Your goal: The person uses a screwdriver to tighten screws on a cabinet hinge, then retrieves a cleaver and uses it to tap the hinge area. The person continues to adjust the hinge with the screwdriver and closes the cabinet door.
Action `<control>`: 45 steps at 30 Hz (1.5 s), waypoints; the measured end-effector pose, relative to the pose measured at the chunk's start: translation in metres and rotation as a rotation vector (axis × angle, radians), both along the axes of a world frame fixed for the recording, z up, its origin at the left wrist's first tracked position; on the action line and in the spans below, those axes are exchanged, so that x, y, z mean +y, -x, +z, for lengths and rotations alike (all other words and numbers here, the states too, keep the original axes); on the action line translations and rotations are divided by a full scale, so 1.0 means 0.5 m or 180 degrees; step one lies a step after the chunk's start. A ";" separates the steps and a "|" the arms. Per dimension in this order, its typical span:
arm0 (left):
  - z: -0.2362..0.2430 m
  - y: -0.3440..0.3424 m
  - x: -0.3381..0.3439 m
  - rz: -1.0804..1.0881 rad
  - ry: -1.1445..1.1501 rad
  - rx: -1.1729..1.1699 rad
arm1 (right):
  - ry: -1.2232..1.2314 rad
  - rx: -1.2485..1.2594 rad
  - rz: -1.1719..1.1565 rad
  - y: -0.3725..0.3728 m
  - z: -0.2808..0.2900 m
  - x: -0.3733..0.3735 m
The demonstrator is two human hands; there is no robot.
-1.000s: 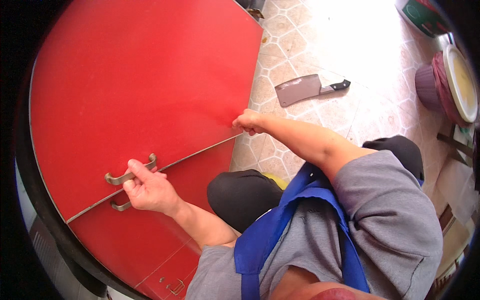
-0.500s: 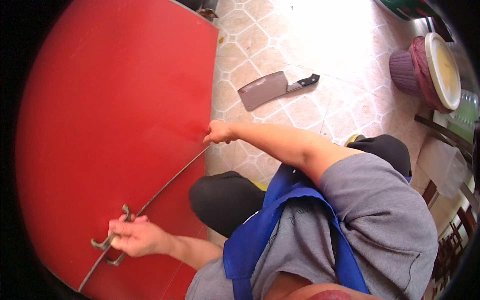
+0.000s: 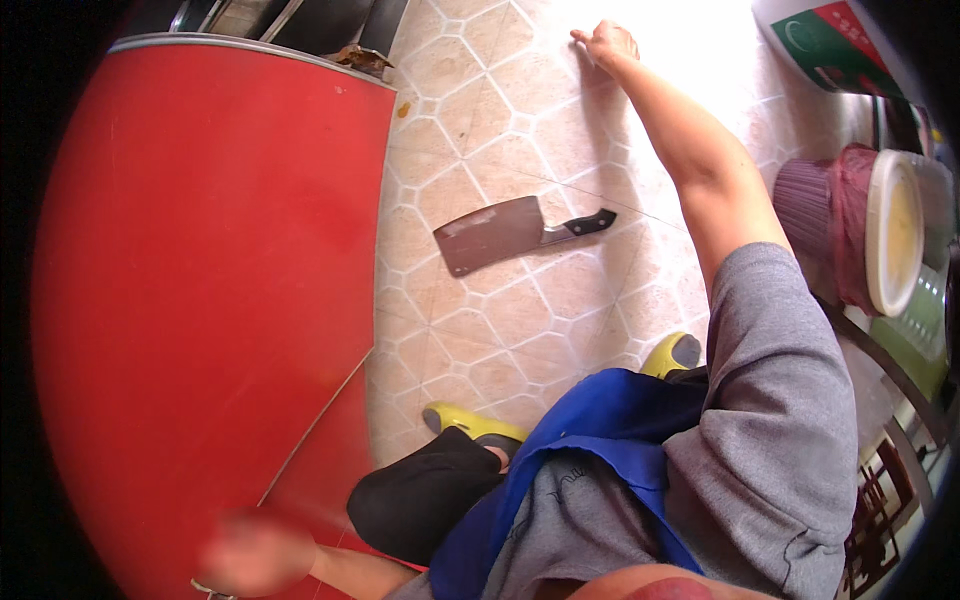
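My left hand [image 3: 255,552] is low at the lower left against the red panel, its fingers smeared by motion. A bit of curved metal handle [image 3: 212,588] shows beside it; whether the hand grips it cannot be made out. My right arm reaches far forward, and my right hand [image 3: 610,42] is above the tiled floor in bright glare. One finger of it sticks out to the left, apart from the others, and nothing shows in it. A cleaver [image 3: 490,235] with a black riveted handle lies flat on the floor, between the red panel [image 3: 220,230] and my right arm.
A thin slanting line [image 3: 315,425] crosses the red panel. Metal-edged openings [image 3: 290,25] lie beyond its far edge. At the right stand a purple ribbed bin [image 3: 803,205], a round tub with a pale rim [image 3: 893,235] and a green-and-red package [image 3: 835,50]. My knee [image 3: 425,495] is close to the panel.
My right hand has left the panel's edge and swung forward and right over the floor. My left hand has moved lower in the picture. The view has shifted, showing more of the panel's far edge.
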State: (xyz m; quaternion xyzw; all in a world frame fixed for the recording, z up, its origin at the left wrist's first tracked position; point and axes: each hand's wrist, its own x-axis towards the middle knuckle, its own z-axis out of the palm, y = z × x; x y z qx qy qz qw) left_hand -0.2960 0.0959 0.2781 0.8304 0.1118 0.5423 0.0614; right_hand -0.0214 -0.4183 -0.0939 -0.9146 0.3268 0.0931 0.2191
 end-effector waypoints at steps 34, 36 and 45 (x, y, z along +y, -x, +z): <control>-0.372 0.084 -0.373 -0.0808 0.8350 0.3591 | -0.0304 -0.1121 0.3291 0.513 0.150 0.246; -0.339 0.098 -0.389 -0.1066 0.8048 0.4041 | 0.0415 -0.0367 0.3295 0.533 0.104 0.226; -0.188 0.175 -0.384 -0.1367 0.7651 0.4971 | -0.0877 0.1003 0.2930 0.570 0.142 0.294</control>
